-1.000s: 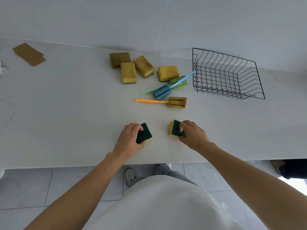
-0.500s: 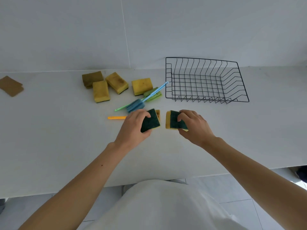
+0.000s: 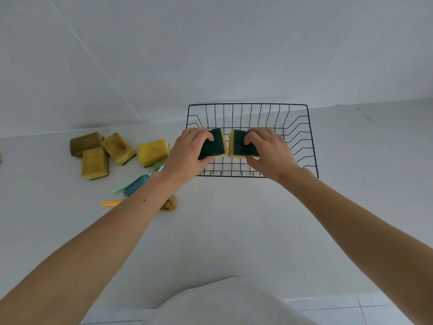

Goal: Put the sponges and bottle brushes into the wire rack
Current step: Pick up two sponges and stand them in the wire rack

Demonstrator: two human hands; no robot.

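My left hand [image 3: 187,154] grips a green-and-yellow sponge [image 3: 214,144], and my right hand [image 3: 269,154] grips a second green-and-yellow sponge [image 3: 239,144]. Both sponges hang side by side over the black wire rack [image 3: 302,137], which stands against the wall. Several worn yellow sponges [image 3: 153,151] lie in a group on the counter to the left. A blue bottle brush [image 3: 134,185], a green one and an orange-handled brush [image 3: 110,203] lie below them, partly hidden by my left forearm.
The white counter [image 3: 234,226] runs left to right along a white wall. Its front edge is near my body, with tiled floor below at the right.
Both hands lifted their sponges off the counter's front and carried them forward and up until they are over the rack. The camera view tilted toward the rack.
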